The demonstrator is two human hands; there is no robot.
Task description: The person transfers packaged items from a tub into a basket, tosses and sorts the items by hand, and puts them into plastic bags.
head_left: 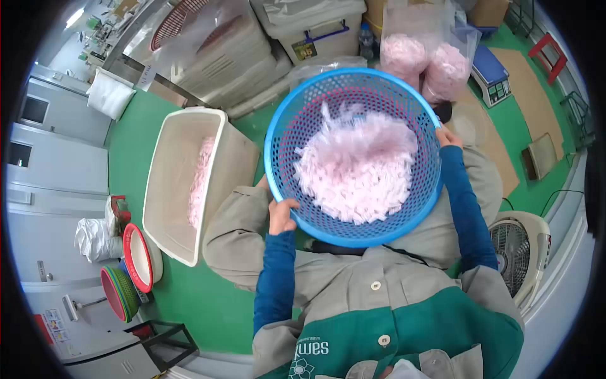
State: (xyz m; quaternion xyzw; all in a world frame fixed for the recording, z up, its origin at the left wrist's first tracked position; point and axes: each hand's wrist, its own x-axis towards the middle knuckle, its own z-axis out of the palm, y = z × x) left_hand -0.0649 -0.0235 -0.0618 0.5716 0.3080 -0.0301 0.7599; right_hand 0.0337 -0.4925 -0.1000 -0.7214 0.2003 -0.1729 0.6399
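A round blue plastic basket (351, 239) with perforated sides is held over my lap. My left hand (282, 216) is closed on its rim at the lower left. On the right side, my right hand (449, 136) grips the rim too. Inside lies a heap of small pale pink pieces (356, 189); the upper part of the heap is blurred, with some pieces seeming to be in the air. Their exact kind is too small to make out. A large white tub (243, 155) stands left of the basket, with more pink pieces (201, 183) along one inner side.
Clear bags of pink pieces (404, 55) stand beyond the basket, near a blue scale (492, 72). A fan (514, 252) is close on my right. Stacked basins (140, 256) sit at the left, lidded bins (315, 38) at the back. A red stool (548, 57) stands far right.
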